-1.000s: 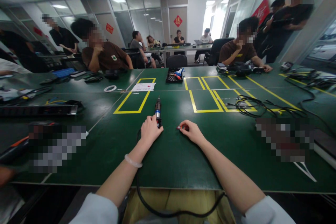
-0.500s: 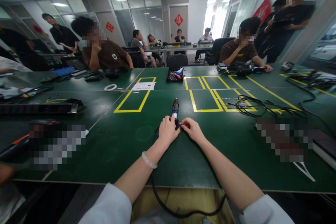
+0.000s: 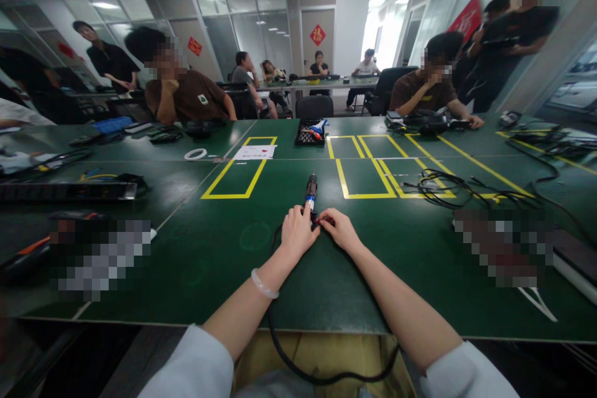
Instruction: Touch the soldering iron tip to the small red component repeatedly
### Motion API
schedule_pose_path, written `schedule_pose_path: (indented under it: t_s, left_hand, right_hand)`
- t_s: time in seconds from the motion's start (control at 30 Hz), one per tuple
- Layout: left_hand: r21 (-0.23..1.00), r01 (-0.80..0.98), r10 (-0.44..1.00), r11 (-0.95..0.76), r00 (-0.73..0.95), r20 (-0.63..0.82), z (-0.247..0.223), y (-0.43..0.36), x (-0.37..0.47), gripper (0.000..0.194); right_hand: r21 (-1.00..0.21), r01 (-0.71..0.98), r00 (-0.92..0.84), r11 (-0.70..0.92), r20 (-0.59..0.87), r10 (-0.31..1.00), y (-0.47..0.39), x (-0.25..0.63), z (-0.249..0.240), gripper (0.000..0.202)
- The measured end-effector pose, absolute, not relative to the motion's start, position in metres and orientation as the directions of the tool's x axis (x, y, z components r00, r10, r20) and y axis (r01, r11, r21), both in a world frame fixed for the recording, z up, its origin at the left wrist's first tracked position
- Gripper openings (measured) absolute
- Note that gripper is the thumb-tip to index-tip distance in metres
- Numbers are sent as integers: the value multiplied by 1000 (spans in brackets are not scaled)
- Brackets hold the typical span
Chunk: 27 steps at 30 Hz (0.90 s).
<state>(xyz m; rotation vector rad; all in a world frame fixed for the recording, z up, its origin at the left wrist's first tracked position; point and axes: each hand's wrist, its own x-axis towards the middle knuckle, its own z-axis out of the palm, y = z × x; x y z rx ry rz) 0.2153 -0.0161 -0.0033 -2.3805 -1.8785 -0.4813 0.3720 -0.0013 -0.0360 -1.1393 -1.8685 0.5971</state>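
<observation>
A slim cylindrical device (image 3: 311,188), dark with a blue band and a silver section, lies on the green table, its narrow end pointing away from me. My left hand (image 3: 297,229) is closed over its near end, fingers along the body. Close on the right, my right hand (image 3: 341,230) pinches at a small dark and reddish part (image 3: 316,221) at the same end; the fingertips hide most of it. A black cable (image 3: 317,380) loops from beside my left hand over the table edge toward my lap and back up under my right forearm.
Yellow tape outlines (image 3: 227,197) mark the table, with a paper sheet (image 3: 255,152) on one. A black tray (image 3: 310,132) with tools stands at the back. Tangled black cables (image 3: 438,184) lie right, a power strip (image 3: 69,191) left. Two people sit across the table.
Both hands stay almost in place at the device. My right fingers have shifted very slightly, and the view has moved a little.
</observation>
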Motion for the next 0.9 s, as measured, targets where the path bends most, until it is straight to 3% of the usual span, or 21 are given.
schedule_pose_path:
  t_s: [0.9]
  left_hand:
    - [92, 965, 937, -245, 212, 278, 3, -20, 216, 66]
  right_hand:
    - [-761, 418, -260, 497, 424, 868, -3, 372, -33, 22]
